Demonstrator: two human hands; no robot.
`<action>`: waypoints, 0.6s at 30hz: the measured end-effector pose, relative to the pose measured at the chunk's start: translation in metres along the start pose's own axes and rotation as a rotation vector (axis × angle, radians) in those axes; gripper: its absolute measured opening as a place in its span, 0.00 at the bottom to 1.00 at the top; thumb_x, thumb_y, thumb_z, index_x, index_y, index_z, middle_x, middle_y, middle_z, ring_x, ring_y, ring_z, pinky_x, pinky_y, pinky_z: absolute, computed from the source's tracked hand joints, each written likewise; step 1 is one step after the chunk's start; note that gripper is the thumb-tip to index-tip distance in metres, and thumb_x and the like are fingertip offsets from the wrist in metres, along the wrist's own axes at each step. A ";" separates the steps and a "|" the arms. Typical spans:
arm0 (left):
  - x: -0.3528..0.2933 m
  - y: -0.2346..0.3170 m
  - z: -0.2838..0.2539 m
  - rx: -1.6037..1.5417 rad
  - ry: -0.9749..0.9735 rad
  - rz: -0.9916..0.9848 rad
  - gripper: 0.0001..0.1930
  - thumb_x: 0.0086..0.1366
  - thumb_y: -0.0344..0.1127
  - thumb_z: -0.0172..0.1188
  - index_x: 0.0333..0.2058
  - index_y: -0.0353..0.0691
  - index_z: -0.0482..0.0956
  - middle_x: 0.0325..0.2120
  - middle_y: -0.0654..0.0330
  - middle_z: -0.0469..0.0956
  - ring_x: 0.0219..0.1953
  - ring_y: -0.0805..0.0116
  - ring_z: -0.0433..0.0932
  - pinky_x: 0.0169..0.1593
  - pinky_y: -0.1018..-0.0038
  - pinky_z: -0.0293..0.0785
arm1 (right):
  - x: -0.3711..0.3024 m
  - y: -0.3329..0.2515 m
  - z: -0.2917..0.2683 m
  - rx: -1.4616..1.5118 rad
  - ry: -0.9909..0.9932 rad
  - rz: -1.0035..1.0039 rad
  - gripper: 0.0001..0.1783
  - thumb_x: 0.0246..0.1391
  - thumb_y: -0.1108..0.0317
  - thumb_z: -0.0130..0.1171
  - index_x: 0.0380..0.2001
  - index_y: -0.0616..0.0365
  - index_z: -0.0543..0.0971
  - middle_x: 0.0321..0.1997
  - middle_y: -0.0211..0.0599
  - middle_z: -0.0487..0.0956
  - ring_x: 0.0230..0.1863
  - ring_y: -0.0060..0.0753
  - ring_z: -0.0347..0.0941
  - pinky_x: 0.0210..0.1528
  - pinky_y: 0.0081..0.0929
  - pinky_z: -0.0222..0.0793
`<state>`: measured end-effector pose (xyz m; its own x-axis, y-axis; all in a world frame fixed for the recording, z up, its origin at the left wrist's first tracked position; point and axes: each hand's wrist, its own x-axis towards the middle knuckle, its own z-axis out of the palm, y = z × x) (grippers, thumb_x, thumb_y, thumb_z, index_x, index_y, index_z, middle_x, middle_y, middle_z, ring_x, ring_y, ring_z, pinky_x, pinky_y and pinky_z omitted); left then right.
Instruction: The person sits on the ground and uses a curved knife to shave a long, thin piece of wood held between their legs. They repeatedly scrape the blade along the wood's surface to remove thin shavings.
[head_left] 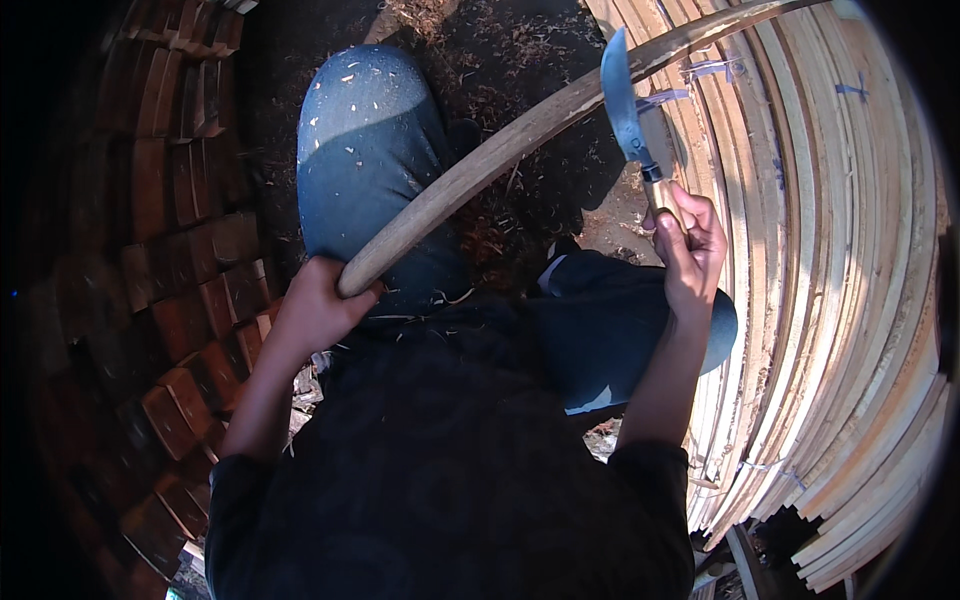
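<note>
My left hand point(322, 305) is closed around the near end of a long wooden pole point(480, 165). From there the pole runs up and to the right, over my jeans-clad left leg point(365, 130), and out past the top edge. In my right hand point(690, 250) is a knife point(625, 110), gripped by its light wooden handle. Its broad, curved blade points up and lies in front of the pole in this view; whether it touches the wood I cannot tell. Pale wood shavings dot my left knee.
Long strips of pale sawn wood point(800, 250), bundled with purplish ties, are stacked along the right side. Reddish-brown blocks point(180, 325) are piled up on the left. Shavings are scattered over the dark ground point(500, 50) ahead.
</note>
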<state>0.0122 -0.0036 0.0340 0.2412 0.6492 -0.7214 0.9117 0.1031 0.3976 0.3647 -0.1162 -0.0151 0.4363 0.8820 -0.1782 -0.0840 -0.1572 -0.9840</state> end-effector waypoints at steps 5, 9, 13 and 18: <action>0.001 -0.007 0.005 -0.024 0.073 0.087 0.18 0.48 0.42 0.64 0.26 0.28 0.78 0.19 0.42 0.74 0.25 0.50 0.78 0.31 0.62 0.71 | -0.007 -0.001 0.006 -0.261 -0.344 -0.047 0.15 0.51 0.79 0.61 0.43 0.63 0.74 0.38 0.38 0.79 0.37 0.22 0.76 0.39 0.16 0.71; 0.000 -0.003 0.007 -0.056 0.075 0.014 0.18 0.48 0.42 0.64 0.24 0.27 0.78 0.17 0.41 0.73 0.24 0.49 0.78 0.30 0.62 0.71 | -0.005 0.003 -0.007 -0.025 -0.018 -0.046 0.15 0.53 0.78 0.58 0.45 0.63 0.72 0.37 0.38 0.79 0.33 0.22 0.76 0.37 0.18 0.71; 0.003 -0.005 -0.002 -0.008 0.020 0.082 0.18 0.49 0.41 0.64 0.22 0.25 0.76 0.14 0.47 0.71 0.19 0.61 0.74 0.26 0.65 0.68 | -0.011 0.003 0.008 -0.099 -0.117 -0.020 0.15 0.54 0.78 0.57 0.47 0.64 0.72 0.38 0.40 0.79 0.35 0.20 0.73 0.43 0.22 0.70; 0.003 -0.009 0.004 0.025 0.013 0.019 0.19 0.48 0.43 0.64 0.23 0.27 0.78 0.17 0.41 0.73 0.24 0.48 0.78 0.30 0.61 0.71 | -0.013 0.010 -0.002 -0.065 -0.079 0.042 0.20 0.54 0.79 0.57 0.50 0.64 0.68 0.35 0.38 0.79 0.34 0.19 0.73 0.40 0.17 0.69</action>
<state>0.0062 -0.0062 0.0261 0.2548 0.6605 -0.7062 0.9149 0.0718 0.3973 0.3596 -0.1304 -0.0227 0.3613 0.9060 -0.2205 -0.0411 -0.2207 -0.9745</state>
